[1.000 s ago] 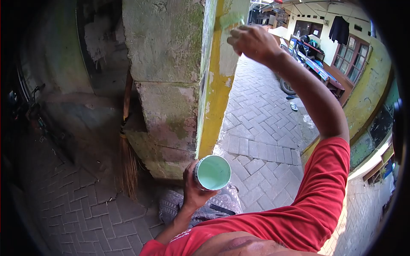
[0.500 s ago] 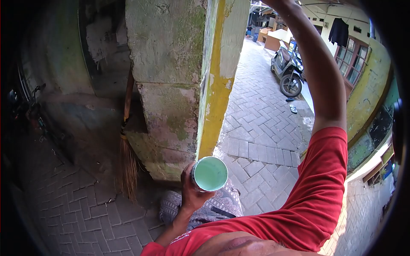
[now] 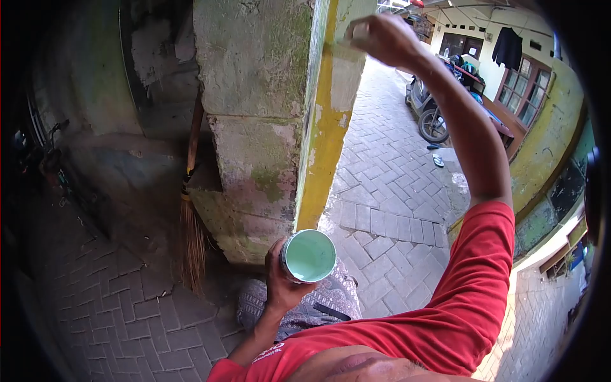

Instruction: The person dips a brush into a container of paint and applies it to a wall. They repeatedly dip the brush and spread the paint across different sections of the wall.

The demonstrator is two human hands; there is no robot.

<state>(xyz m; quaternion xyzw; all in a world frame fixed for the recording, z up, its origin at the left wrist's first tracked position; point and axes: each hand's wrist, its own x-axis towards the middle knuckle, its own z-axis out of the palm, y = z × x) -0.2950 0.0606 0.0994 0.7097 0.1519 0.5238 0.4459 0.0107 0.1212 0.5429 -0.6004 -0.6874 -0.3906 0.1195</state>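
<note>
My left hand (image 3: 284,280) is wrapped round the side of an open paint can (image 3: 310,256), held upright in front of my lap. Pale green paint coats its inside. High up at the edge of a weathered wall (image 3: 254,76), my right hand (image 3: 387,41) is raised with its fingers curled in. A blur near the fingertips hides what they hold, if anything. Just beside that hand runs the wall's narrow side, with a yellow painted strip (image 3: 323,153) and greyish patches.
A stick broom (image 3: 192,235) leans on the wall at the left. Beyond the corner, a paved lane (image 3: 388,159) runs back past a parked motorbike (image 3: 433,121) and sandals (image 3: 438,160). A dark garment (image 3: 506,48) hangs at upper right.
My right hand has come down into view from above the top edge, beside the wall's corner. The can in my left hand has shifted very slightly left and up.
</note>
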